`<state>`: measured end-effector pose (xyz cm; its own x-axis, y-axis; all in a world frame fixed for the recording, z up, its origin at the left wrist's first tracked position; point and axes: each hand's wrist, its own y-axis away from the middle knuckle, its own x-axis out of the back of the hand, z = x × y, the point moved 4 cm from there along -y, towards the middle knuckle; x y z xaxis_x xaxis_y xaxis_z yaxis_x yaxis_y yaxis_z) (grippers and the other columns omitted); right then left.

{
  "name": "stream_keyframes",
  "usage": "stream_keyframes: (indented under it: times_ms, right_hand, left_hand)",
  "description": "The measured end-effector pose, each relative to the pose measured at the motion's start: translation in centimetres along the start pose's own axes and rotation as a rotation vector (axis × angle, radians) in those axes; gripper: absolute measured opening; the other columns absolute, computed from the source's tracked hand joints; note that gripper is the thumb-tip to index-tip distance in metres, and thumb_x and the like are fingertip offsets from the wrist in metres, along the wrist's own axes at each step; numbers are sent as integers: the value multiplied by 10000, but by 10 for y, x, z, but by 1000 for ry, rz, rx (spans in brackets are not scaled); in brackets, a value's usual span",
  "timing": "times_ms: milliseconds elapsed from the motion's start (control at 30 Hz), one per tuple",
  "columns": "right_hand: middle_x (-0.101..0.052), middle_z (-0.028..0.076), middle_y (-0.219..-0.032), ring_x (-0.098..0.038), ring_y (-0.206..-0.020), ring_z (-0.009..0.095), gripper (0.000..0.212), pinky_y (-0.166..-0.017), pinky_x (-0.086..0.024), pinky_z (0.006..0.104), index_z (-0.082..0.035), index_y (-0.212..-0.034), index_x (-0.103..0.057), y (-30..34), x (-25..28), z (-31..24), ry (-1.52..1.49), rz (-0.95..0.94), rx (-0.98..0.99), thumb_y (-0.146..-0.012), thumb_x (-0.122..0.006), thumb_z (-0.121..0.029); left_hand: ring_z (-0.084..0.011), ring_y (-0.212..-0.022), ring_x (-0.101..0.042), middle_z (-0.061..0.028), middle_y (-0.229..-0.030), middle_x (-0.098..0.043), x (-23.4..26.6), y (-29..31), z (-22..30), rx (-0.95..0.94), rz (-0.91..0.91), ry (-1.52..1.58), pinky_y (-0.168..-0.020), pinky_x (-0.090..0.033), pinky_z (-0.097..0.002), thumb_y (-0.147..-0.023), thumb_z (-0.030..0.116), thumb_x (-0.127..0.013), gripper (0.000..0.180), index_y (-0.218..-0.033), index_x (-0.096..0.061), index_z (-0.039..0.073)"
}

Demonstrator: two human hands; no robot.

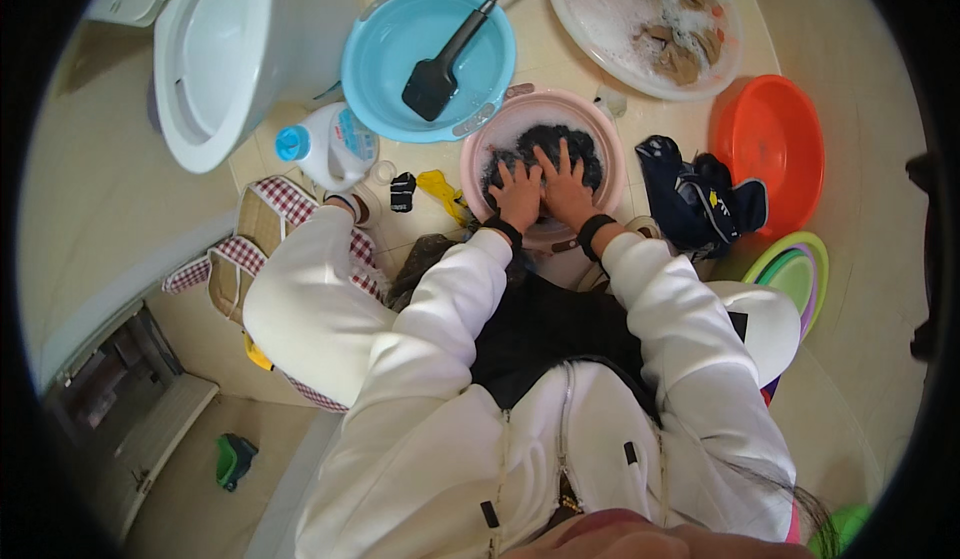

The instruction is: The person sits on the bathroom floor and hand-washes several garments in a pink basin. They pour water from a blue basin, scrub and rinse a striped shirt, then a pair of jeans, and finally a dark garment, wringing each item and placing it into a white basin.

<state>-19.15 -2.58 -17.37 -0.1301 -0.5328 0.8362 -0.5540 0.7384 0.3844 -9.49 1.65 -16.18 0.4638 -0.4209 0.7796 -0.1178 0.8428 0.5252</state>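
Note:
Both of my hands are spread over dark wet cloth [542, 137] in a pink basin [614, 159] with white suds. My left hand [516, 199] presses down on the near left of the cloth, fingers apart. Beside it, my right hand [567, 195] lies with its fingers stretched out over the middle of the cloth. Neither hand grips anything that I can see. Dark bands circle both wrists. What kind of garment the cloth is, I cannot tell.
A blue basin [361, 69] with a black shower head [431, 90] stands beyond. Around me are a white sudsy tub [733, 59] with brown cloth, an orange-red basin [797, 149], dark blue cloth [690, 199], a detergent jug [330, 159], a yellow cloth [441, 195] and a toilet [215, 49].

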Motion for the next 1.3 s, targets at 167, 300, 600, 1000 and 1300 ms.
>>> stream_keyframes:
  times_ms: [167,300,600,1000,1300]
  right_hand:
    - [-477,193,-1307,-467,-1154,403,496,-903,-473,468,-152,-1316,-503,-37,19,11,67,-9,56,-867,-537,-357]
    - [-529,204,-1227,-528,-1125,364,341,-964,-425,476,-102,-1076,-656,-58,25,26,-273,-92,-195,-851,-526,-324]
    - [-697,173,-961,-658,-852,308,313,-773,-506,441,-31,-1017,-702,-78,170,19,-565,-325,-52,-769,-651,-214]
    - [-699,166,-852,-669,-814,307,277,-734,-526,410,-82,-872,-732,39,378,299,166,274,-193,-748,-647,-314]
    - [-648,129,-953,-598,-822,290,261,-731,-493,428,-40,-1010,-662,310,231,466,-109,41,-902,-768,-641,-133]
  left_hand:
    - [-448,-1166,-471,-201,-1180,-556,-6,-45,-9,-21,-40,-103,-920,-381,-616,-877,153,-514,336,-1201,-487,65]
    - [-416,-1132,-513,-260,-1210,-546,-10,-80,-19,-265,-9,319,-959,-421,-456,-875,83,-495,394,-1261,-471,11]
    - [-384,-1084,-564,-247,-1163,-570,29,-79,-51,-198,-56,289,-928,-443,-410,-771,81,-713,564,-1250,-432,-11]
    - [-169,-861,-590,-95,-1013,-628,220,47,28,-413,25,567,-798,-476,-296,-882,49,-602,309,-1187,-552,29]
    - [-147,-830,-606,-70,-928,-654,192,38,1,-334,24,548,-759,-480,-275,-896,57,-593,182,-1064,-608,-14]
